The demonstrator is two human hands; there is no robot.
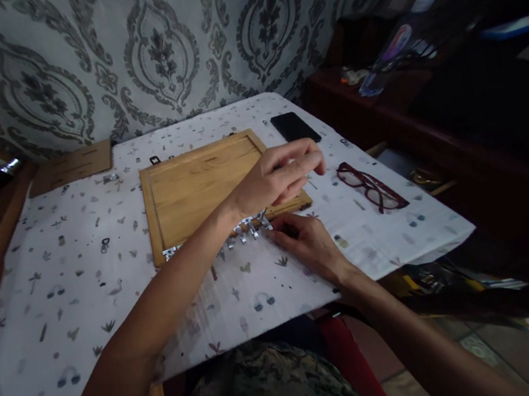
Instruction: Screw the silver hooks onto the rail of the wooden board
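A wooden framed panel (pixel 205 177) lies flat on the patterned tablecloth. Shiny metal clips (pixel 252 229) stand in a row along its near edge, partly hidden behind my left forearm. My left hand (pixel 283 171) is raised over the panel's right side with its fingers curled in; anything between them is hidden. Below it, my right hand (pixel 310 244) rests by the panel's near right corner, thumb and forefinger closed at the rightmost metal clip.
A black phone (pixel 294 128) and red-framed glasses (pixel 372 187) lie right of the panel. Flat brown cardboard (pixel 71 168) lies at the back left. A plastic bottle (pixel 385 56) leans on the dark furniture at right. The table (pixel 124 302) ends just before my body.
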